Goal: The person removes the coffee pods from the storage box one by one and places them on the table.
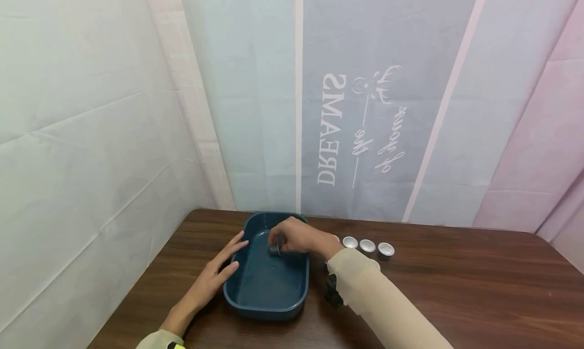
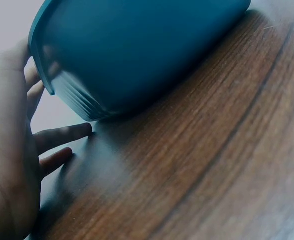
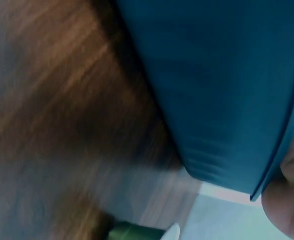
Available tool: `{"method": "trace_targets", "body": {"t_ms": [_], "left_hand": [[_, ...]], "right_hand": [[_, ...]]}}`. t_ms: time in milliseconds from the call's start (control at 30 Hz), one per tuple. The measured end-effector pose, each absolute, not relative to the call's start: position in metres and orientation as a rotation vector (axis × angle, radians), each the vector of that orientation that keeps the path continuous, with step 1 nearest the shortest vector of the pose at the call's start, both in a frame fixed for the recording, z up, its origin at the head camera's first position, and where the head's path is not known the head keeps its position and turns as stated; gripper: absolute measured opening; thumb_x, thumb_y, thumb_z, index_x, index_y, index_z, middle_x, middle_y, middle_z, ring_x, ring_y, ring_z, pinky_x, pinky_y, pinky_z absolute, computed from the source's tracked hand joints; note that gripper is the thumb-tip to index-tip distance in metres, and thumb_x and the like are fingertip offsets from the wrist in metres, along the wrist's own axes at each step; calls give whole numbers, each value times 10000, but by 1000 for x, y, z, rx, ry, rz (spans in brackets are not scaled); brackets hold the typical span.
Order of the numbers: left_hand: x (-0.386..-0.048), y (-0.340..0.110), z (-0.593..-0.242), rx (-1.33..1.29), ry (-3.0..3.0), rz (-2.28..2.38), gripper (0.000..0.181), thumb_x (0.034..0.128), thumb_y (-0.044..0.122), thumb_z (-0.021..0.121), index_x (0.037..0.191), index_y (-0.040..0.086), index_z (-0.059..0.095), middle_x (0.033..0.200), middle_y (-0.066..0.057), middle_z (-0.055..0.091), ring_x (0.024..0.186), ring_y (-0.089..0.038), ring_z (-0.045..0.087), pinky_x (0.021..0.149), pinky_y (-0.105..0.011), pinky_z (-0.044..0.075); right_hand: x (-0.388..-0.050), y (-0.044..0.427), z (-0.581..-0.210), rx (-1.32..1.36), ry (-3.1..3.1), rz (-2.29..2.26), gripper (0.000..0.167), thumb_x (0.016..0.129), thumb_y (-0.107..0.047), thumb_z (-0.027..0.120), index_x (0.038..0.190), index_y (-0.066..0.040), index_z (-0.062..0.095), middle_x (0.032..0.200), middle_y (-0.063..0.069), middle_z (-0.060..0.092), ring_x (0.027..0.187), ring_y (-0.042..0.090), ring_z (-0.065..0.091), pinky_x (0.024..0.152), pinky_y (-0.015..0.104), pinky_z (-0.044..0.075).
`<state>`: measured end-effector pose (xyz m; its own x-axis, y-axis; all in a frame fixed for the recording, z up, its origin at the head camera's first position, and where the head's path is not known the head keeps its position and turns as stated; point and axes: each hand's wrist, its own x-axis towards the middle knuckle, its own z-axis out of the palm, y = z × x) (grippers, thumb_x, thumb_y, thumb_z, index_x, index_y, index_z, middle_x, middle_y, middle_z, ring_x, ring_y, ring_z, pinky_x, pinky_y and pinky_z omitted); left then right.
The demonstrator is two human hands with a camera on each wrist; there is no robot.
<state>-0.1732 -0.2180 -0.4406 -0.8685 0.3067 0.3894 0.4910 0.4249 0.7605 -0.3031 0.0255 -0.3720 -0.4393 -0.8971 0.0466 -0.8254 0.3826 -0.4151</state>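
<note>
A dark blue plastic basin (image 1: pixel 269 308) stands on the table, deep and rectangular with rounded corners. Over its inside, my right hand (image 1: pixel 294 236) pinches a small dark coffee capsule (image 1: pixel 274 249) between thumb and fingers. My left hand (image 1: pixel 215 272) rests against the basin's left rim with its fingers spread and fairly straight. In the left wrist view, that hand (image 2: pixel 11 140) lies along the outer wall of the basin (image 2: pixel 136 55). The right wrist view shows the basin's outer side (image 3: pixel 217 100) and part of my right hand (image 3: pixel 292 195); the capsule is hidden there.
Several capsules with silver foil lids (image 1: pixel 367 245) stand in a row right of the basin, partly behind my right forearm. One green capsule (image 3: pixel 134 231) shows low in the right wrist view. A printed curtain (image 1: pixel 255 110) hangs along the back edge of the wooden table (image 1: pixel 456 278).
</note>
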Motion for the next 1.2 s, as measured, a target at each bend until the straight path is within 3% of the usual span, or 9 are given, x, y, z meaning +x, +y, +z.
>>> {"method": "trace_targets", "body": {"t_ms": [200, 500, 867, 1200], "left_hand": [[-173, -217, -440, -695, -2486, -1419, 482, 1008, 61, 419, 1479, 149, 369, 1582, -49, 178, 1430, -288, 160, 998, -687, 204], [-173, -217, -439, -694, -2481, -1417, 472, 1006, 46, 413, 1473, 106, 373, 1581, -38, 177, 1426, -319, 159, 998, -684, 212], [-172, -215, -436, -691, -2467, -1447, 483, 997, 34, 431, 1466, 145, 392, 1576, -45, 194, 1418, -337, 177, 997, -675, 230], [-171, -215, -435, -669, -2472, -1471, 465, 1001, 48, 427, 1460, 113, 396, 1576, -23, 193, 1423, -332, 161, 1005, -689, 197]], "right_hand": [[-301, 22, -374, -1569, 2470, -471, 208, 833, -158, 760, 1020, -239, 721, 923, -128, 643, 829, 20, 593, 714, 184, 476], [-299, 21, -372, -1521, 2344, -393, 352, 829, -193, 765, 1128, -352, 670, 947, -131, 630, 824, 6, 574, 698, 207, 482], [-296, 13, -373, -1589, 2209, -490, 250, 851, -168, 737, 1080, -258, 691, 809, -138, 633, 699, -4, 594, 621, 170, 489], [-291, 9, -373, -1515, 2208, -502, 234, 855, -156, 726, 1070, -246, 701, 743, -143, 646, 648, -4, 614, 589, 183, 499]]}}
